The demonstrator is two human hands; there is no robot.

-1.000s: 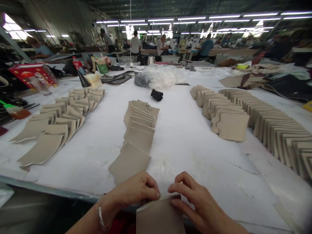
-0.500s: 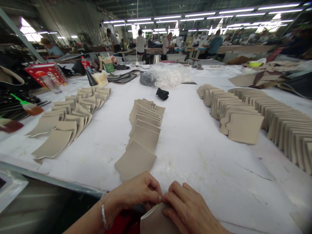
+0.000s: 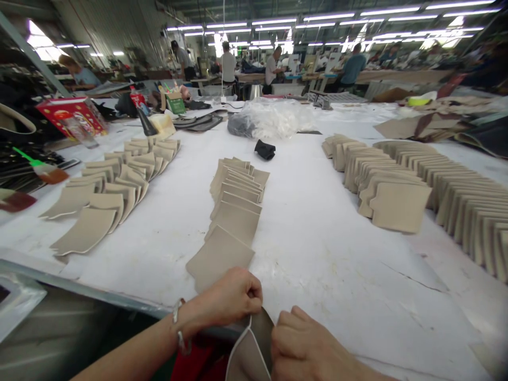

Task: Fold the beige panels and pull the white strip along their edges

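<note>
The left hand (image 3: 230, 297) pinches the top of a taupe piece (image 3: 246, 360) between thumb and fingers. The right hand (image 3: 304, 346) is curled around the piece's right side, gripping it, its fingertips hidden. The piece is at the near edge of the table (image 3: 317, 259), between the two hands, its pale-edged layers parted at the top. A bracelet (image 3: 182, 338) circles the left wrist, and red cloth (image 3: 200, 357) shows below it.

Just beyond the left hand, a middle row (image 3: 238, 219) of overlapping taupe pieces runs away toward the far side. A left row (image 3: 89, 227) lies fanned well apart from it. On the right, an inner row (image 3: 400, 206) and an outer row (image 3: 456, 198) stand closely stacked, side by side.

Past the middle row lies a black scrap (image 3: 264, 150), with a clear plastic bag (image 3: 278, 119) behind it. Far left are a red box (image 3: 75, 114), a green box (image 3: 175, 102) and a green-tipped bottle (image 3: 51, 173). Farther off, people (image 3: 229, 64) are among workbenches under strip lights (image 3: 273, 21).
</note>
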